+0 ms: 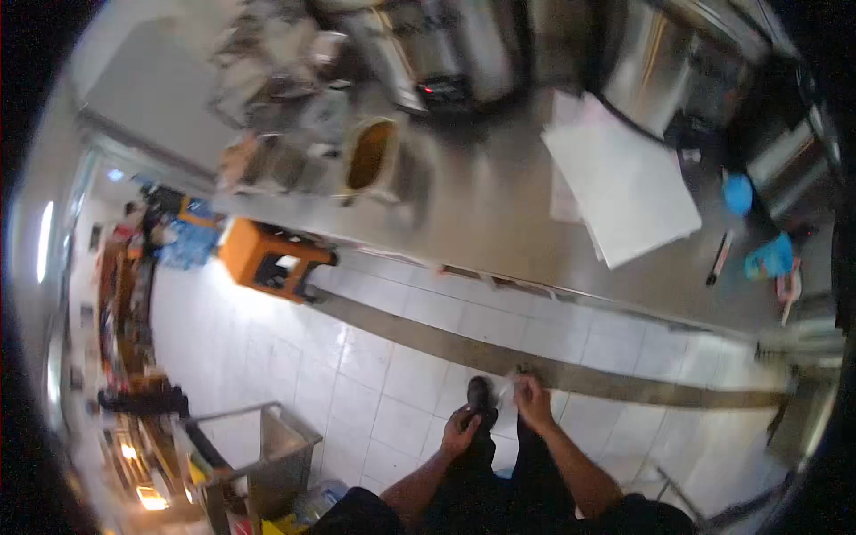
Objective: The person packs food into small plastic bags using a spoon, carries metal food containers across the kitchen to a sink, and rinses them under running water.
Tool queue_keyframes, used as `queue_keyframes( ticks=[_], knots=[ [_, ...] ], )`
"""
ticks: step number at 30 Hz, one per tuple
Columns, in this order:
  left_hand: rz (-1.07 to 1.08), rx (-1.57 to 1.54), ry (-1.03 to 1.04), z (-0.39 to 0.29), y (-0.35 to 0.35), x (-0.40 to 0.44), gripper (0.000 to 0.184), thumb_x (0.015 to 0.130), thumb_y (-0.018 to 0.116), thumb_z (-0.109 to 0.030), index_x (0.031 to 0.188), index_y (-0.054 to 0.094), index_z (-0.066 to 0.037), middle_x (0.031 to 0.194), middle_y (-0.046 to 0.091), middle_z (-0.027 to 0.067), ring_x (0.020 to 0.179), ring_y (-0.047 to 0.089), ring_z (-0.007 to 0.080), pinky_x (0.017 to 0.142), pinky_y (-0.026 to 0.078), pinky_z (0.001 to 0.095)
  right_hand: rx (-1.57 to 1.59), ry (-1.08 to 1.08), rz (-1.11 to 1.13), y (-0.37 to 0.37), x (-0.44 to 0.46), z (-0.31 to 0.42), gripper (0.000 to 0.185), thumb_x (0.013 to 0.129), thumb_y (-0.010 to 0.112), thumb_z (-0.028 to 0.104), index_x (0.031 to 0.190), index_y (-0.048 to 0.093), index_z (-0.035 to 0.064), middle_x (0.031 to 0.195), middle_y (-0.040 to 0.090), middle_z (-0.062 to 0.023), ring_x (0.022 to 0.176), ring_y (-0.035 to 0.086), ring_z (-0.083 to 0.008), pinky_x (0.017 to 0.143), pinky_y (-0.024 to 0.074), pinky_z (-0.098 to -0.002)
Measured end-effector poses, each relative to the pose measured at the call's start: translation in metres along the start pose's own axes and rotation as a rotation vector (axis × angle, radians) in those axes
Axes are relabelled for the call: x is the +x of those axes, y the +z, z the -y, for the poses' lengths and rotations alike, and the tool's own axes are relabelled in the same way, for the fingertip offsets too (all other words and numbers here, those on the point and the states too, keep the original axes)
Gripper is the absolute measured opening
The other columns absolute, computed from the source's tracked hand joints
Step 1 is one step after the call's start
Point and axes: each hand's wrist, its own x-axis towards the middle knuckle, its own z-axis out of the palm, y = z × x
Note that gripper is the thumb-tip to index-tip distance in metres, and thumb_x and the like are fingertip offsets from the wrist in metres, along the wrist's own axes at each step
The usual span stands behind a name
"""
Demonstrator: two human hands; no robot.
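Note:
Low over the floor, in front of my legs, both hands are held close together. My right hand (533, 403) has its fingers closed at the edge of a small, pale, see-through piece (506, 390), perhaps thin plastic; blur hides its exact kind. My left hand (460, 430) is a little lower and to the left, its fingers curled. Whether it holds anything cannot be made out against the dark shoe (480, 392) behind it.
A steel counter (481, 214) runs across the view, with white sheets (624, 178), a container of brown contents (371, 156), blue cups (769, 259) and a marker (720, 259) on it. An orange stool (267, 259) stands below. A metal cart (267, 455) is at lower left.

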Motion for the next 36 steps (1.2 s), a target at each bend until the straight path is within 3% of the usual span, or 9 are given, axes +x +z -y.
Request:
queue_keyframes(
  ticks=[3, 4, 5, 7, 12, 19, 23, 32, 36],
  knots=[
    [0.388, -1.030, -0.191, -0.035, -0.027, -0.012, 0.045, 0.098, 0.051, -0.034, 0.125, 0.055, 0.002, 0.125, 0.058, 0.0135, 0.120, 0.052, 0.0236, 0.098, 0.044, 0.0366, -0.076, -0.183, 0.254, -0.018, -0.086, 0.116, 0.019, 0.090, 0.059, 0.016, 0.104, 0.062, 0.0032, 0.077, 0.062, -0.0073, 0.071, 0.061, -0.0126, 0.065, 0.0487, -0.0294],
    [0.493, -0.950, -0.090, -0.127, -0.055, -0.054, 0.038, 0.100, 0.048, -0.029, 0.122, 0.058, 0.001, 0.112, 0.062, 0.0080, 0.105, 0.059, 0.0208, 0.089, 0.047, 0.0326, -0.015, -0.182, 0.261, -0.024, -0.103, 0.156, 0.019, 0.091, 0.059, 0.016, 0.104, 0.062, 0.0031, 0.076, 0.062, -0.0070, 0.070, 0.060, -0.0119, 0.064, 0.0482, -0.0284],
    [0.563, -0.471, -0.027, -0.131, -0.076, -0.061, 0.039, 0.101, 0.048, -0.033, 0.118, 0.060, 0.000, 0.094, 0.063, 0.0023, 0.085, 0.058, 0.0136, 0.075, 0.048, 0.0283, 0.036, -0.178, 0.268, -0.031, -0.118, 0.194, 0.018, 0.091, 0.059, 0.015, 0.104, 0.062, 0.0029, 0.075, 0.062, -0.0066, 0.069, 0.060, -0.0112, 0.063, 0.0477, -0.0275],
    [0.525, -0.196, -0.017, -0.148, -0.088, -0.085, 0.040, 0.099, 0.050, -0.038, 0.114, 0.062, -0.003, 0.082, 0.059, -0.0013, 0.073, 0.052, 0.0095, 0.066, 0.045, 0.0276, 0.048, -0.239, 0.274, -0.023, -0.126, 0.198, 0.018, 0.090, 0.060, 0.015, 0.103, 0.063, 0.0027, 0.075, 0.062, -0.0062, 0.067, 0.059, -0.0108, 0.062, 0.0473, -0.0270],
    [0.417, -0.317, 0.081, -0.180, -0.143, -0.097, 0.043, 0.095, 0.056, -0.043, 0.112, 0.066, -0.005, 0.095, 0.067, 0.0071, 0.086, 0.061, 0.0134, 0.076, 0.050, 0.0300, -0.108, -0.412, 0.235, -0.016, -0.114, 0.257, 0.025, 0.085, 0.068, 0.011, 0.107, 0.061, 0.0023, 0.071, 0.062, -0.0057, 0.063, 0.059, -0.0130, 0.061, 0.0477, -0.0288],
    [-0.178, -0.517, 0.170, -0.200, -0.253, -0.114, 0.029, 0.089, 0.068, -0.024, 0.106, 0.069, 0.000, 0.091, 0.072, 0.0044, 0.080, 0.063, 0.0098, 0.073, 0.054, 0.0281, -0.407, -0.998, -0.177, 0.095, -0.106, 0.373, 0.027, 0.081, 0.075, 0.021, 0.100, 0.061, 0.0081, 0.110, 0.059, -0.0148, 0.106, 0.055, -0.0281, 0.087, 0.0437, -0.0386],
    [-0.240, -0.886, 0.222, -0.178, -0.319, -0.120, 0.033, 0.089, 0.068, -0.024, 0.110, 0.066, 0.002, 0.096, 0.070, 0.0065, 0.086, 0.065, 0.0121, 0.076, 0.055, 0.0275, -0.321, -1.194, 0.256, 0.180, -0.113, 0.436, 0.022, 0.076, 0.075, 0.008, 0.096, 0.065, 0.0092, 0.092, 0.062, -0.0092, 0.090, 0.060, -0.0265, 0.078, 0.0458, -0.0368],
    [-0.272, -1.043, 0.381, -0.157, -0.455, -0.113, 0.029, 0.090, 0.067, -0.024, 0.105, 0.070, 0.001, 0.095, 0.070, 0.0094, 0.087, 0.067, 0.0163, 0.080, 0.057, 0.0339, -0.476, -1.295, 0.302, 0.302, -0.076, 0.513, 0.026, 0.073, 0.077, 0.009, 0.097, 0.068, 0.0100, 0.089, 0.067, -0.0054, 0.083, 0.063, -0.0235, 0.078, 0.0459, -0.0381],
    [-0.361, -0.685, 0.253, -0.188, -0.495, -0.079, 0.022, 0.087, 0.071, -0.025, 0.093, 0.075, -0.004, 0.083, 0.072, 0.0068, 0.077, 0.066, 0.0118, 0.074, 0.056, 0.0311, -0.475, -0.909, 0.506, 0.318, -0.043, 0.539, 0.029, 0.071, 0.079, 0.011, 0.097, 0.067, 0.0089, 0.085, 0.068, -0.0070, 0.081, 0.065, -0.0238, 0.080, 0.0460, -0.0383]
  ],
)
